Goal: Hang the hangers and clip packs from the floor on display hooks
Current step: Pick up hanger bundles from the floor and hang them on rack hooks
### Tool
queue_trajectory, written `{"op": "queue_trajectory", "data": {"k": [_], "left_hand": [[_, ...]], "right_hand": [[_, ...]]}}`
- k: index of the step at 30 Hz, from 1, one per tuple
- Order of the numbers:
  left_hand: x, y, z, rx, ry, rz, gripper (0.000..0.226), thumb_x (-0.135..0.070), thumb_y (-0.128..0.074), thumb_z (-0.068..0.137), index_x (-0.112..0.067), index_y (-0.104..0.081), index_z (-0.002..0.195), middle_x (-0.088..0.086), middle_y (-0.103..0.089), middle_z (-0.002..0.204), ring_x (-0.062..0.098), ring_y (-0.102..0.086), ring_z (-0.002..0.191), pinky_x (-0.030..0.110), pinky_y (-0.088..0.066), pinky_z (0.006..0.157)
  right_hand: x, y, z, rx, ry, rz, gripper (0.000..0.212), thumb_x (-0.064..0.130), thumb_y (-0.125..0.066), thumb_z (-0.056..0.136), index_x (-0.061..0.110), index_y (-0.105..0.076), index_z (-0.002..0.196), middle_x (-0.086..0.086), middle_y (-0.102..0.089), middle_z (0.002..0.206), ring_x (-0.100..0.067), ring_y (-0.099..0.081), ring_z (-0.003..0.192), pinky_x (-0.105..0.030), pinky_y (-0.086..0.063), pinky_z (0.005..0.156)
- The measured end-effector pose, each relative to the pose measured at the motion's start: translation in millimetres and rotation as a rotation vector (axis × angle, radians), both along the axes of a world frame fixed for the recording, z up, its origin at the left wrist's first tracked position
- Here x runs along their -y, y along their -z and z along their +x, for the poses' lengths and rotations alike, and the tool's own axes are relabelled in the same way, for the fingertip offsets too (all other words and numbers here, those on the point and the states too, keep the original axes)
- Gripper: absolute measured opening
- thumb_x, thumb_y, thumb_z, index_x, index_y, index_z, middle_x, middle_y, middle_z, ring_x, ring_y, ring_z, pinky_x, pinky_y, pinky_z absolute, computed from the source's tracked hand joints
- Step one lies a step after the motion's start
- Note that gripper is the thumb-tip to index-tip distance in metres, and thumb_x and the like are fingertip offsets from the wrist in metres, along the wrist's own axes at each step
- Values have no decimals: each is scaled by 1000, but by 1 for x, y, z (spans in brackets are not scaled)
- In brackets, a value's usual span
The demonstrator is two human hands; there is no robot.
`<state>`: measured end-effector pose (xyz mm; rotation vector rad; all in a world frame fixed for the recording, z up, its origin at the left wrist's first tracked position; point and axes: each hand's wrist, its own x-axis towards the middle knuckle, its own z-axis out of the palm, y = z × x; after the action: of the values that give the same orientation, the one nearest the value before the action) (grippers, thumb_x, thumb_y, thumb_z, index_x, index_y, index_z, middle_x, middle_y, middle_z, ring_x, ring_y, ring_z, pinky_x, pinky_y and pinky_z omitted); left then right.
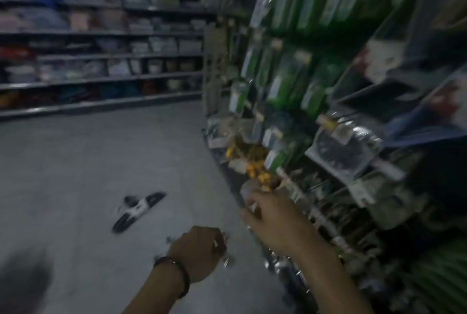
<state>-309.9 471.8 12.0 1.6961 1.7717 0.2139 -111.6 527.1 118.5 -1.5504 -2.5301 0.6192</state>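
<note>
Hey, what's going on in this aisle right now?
A person is at a store display rack hung with green packs. Their right hand holds a clear clip pack with yellow pieces up by the lower hooks. The left hand, fingers curled, is just below; blur hides whether it grips anything. A bundle of dark hangers lies on the floor, not yet hung.

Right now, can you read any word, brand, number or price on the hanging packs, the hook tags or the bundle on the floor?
No text is legible; the frame is dark and motion-blurred.
Green packs: print blurred.
Pale hook tags: blurred.
White band on the floor hangers: blurred.
Clip pack in the right hand: no readable label.
</note>
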Motion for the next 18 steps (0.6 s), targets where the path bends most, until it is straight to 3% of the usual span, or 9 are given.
{"op": "queue_trajectory", "data": {"k": [5, 9, 11, 14, 18], "left_hand": [[80, 68, -85, -86, -117, -242, 27, -49, -51, 101, -31, -66, 115, 1, -69, 123, 24, -66, 111, 36, -54, 95], [98, 91, -124, -70, -95, -420, 36, -49, -51, 103, -27, -64, 129, 3, -63, 134, 23, -61, 120, 33, -50, 100], [89, 95, -138, -66, -83, -418, 36, -43, -48, 106, -24, -64, 133, 4, -64, 135, 22, -62, 120, 30, -50, 99], [51, 100, -158, -83, -71, -435, 36, -34, -44, 109, -19, -62, 136, 4, -64, 136, 21, -63, 119, 28, -51, 98], [-29, 110, -199, -81, -211, -465, 35, -35, -48, 107, -18, -65, 132, 5, -66, 133, 23, -62, 121, 32, -50, 101]], "right_hand": [[33, 119, -88, 93, -91, -288, 35, 52, -59, 98, 20, -66, 110, -5, -71, 106, -26, -68, 98, -35, -54, 77], [41, 170, -134, 167, -164, -510, 49, 53, -58, 100, 15, -62, 132, -7, -67, 125, -24, -65, 111, -35, -54, 90], [27, 188, -150, 157, -203, -593, 42, 49, -59, 101, 18, -66, 128, -2, -68, 122, -20, -66, 107, -33, -54, 88], [-18, 207, -170, 55, -233, -615, 17, 36, -58, 103, 23, -69, 99, 6, -70, 98, -14, -67, 91, -28, -54, 75], [-108, 225, -210, 27, -237, -566, 18, 35, -57, 104, 21, -69, 106, 7, -73, 99, -7, -67, 86, -33, -58, 82]]}}
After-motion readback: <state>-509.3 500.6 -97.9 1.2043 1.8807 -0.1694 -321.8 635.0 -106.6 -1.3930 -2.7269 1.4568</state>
